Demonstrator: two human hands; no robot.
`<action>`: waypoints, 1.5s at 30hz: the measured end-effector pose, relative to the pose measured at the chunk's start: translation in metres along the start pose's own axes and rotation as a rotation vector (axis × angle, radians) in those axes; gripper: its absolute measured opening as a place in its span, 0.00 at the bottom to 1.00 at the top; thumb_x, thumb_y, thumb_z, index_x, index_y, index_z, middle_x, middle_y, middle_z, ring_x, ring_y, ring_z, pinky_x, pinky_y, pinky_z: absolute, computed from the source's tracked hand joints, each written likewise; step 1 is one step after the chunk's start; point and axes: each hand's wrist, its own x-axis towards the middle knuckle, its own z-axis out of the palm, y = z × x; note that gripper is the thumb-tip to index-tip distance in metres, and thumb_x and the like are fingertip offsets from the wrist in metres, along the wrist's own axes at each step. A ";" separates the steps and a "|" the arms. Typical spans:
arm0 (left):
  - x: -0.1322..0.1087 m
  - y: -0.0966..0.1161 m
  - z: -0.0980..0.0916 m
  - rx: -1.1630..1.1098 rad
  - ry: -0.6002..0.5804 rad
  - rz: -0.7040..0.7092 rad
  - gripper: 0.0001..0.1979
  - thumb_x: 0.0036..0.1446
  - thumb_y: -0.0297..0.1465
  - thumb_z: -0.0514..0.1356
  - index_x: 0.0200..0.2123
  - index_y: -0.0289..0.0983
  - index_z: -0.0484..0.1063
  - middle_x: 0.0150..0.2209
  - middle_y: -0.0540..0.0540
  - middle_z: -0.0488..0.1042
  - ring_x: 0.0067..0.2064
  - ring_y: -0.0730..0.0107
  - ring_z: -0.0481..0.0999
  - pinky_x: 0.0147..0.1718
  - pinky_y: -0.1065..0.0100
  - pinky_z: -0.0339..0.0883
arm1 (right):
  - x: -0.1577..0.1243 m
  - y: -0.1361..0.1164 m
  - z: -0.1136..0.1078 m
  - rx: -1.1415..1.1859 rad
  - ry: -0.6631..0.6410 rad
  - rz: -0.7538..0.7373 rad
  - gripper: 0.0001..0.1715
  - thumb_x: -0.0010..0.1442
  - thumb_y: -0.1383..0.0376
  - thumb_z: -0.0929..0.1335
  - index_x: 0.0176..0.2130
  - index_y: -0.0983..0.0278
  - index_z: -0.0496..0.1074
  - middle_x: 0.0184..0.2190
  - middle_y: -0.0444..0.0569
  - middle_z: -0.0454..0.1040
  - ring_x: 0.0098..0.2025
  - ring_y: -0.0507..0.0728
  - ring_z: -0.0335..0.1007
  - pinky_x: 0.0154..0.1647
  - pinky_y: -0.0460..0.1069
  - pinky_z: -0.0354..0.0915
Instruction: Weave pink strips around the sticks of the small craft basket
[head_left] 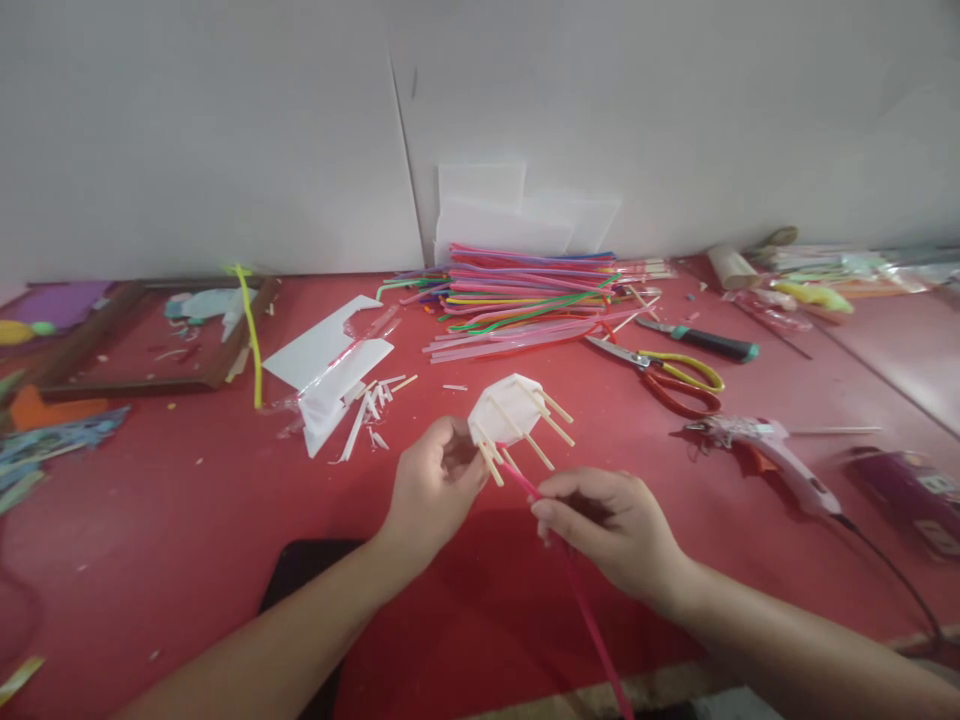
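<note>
My left hand pinches the edge of a small white foam-board piece with cut corners. Several short wooden sticks stand out from its face toward me. A pink pipe cleaner runs from the near edge of the board down past the table's front. My right hand grips that pipe cleaner between thumb and fingers, close to the board. Whether the pipe cleaner's tip is fixed to the board or a stick, I cannot tell; the left fingers partly cover that spot.
Bundled colourful pipe cleaners lie at the back. White scraps are to the left, near a wooden frame. On the right lie scissors, a utility knife and a corded glue gun. A dark phone-like slab sits under my left arm.
</note>
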 end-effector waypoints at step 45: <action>-0.007 0.004 0.005 -0.286 -0.163 -0.068 0.07 0.53 0.32 0.67 0.30 0.38 0.71 0.26 0.51 0.75 0.28 0.73 0.74 0.28 0.72 0.69 | 0.009 0.022 0.016 0.553 0.099 0.412 0.28 0.51 0.50 0.75 0.24 0.61 0.56 0.15 0.32 0.53 0.15 0.43 0.44 0.16 0.43 0.42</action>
